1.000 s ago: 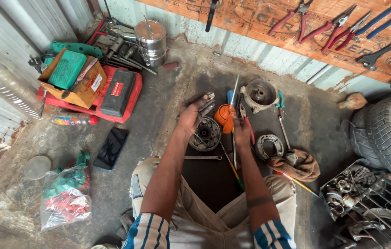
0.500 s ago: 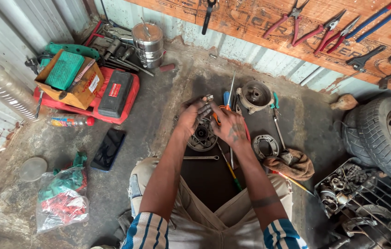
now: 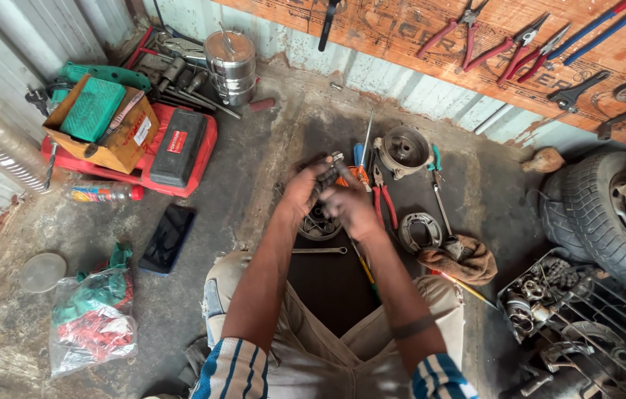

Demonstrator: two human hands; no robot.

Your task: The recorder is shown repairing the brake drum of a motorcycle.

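A red toolbox (image 3: 143, 159), a black phone (image 3: 168, 238) and a tyre (image 3: 595, 214).

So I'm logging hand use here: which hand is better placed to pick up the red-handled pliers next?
Probably the right hand. It sits just beside the red-handled pliers on the floor, while the left hand is farther over, on the other side. Both hands are closed around a small metal part, so one must let go first.

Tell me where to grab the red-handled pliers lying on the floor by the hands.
Take the red-handled pliers by the two handles, coming from above at the end nearest the person. They lie flat, jaws pointing toward the wall and handles spread slightly toward the right hand. The handle end looks the easiest to reach; screwdrivers crowd the jaw end.
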